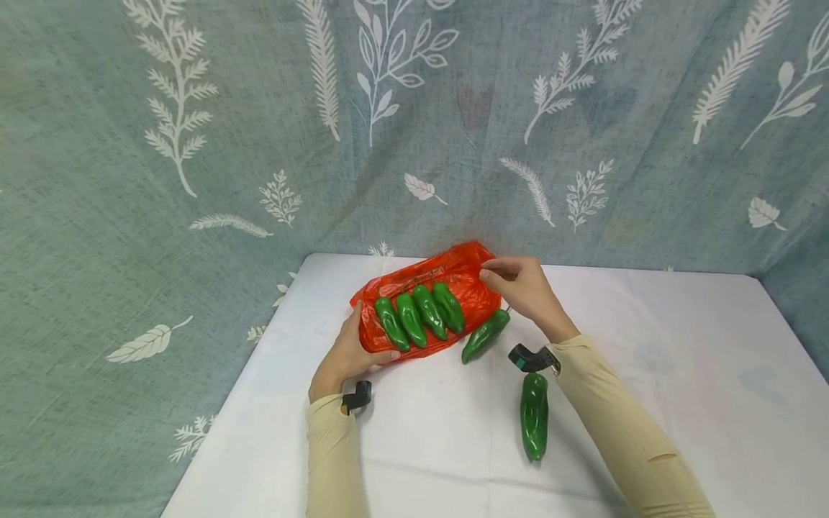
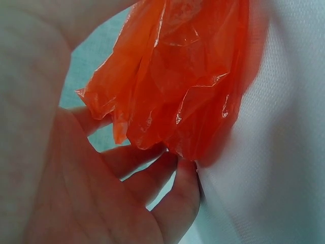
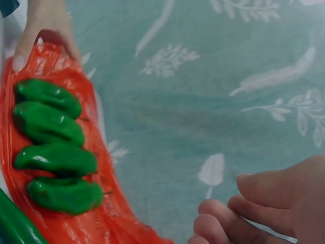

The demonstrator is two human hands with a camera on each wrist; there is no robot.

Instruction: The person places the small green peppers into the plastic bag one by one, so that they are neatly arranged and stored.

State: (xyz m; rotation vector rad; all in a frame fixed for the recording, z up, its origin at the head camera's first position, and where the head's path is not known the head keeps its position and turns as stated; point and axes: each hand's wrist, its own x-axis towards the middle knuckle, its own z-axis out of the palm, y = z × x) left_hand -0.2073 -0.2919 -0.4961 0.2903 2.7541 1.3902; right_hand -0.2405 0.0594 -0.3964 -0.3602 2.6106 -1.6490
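Several green peppers lie side by side on a crumpled red plastic bag, their stems toward the back. At the bag's left end is my left hand, thumb along the near edge and the other fingers at the far side. The left wrist view shows its fingers against the gathered red plastic. My right hand hovers by the bag's right end, fingers loosely bent, and the right wrist view shows nothing between thumb and fingers. One more pepper lies slanted at the bag's right edge.
Another green pepper lies apart on the white table, beside the right forearm. Behind the table hangs a green cloth with white leaf patterns. Each wrist wears a small black device.
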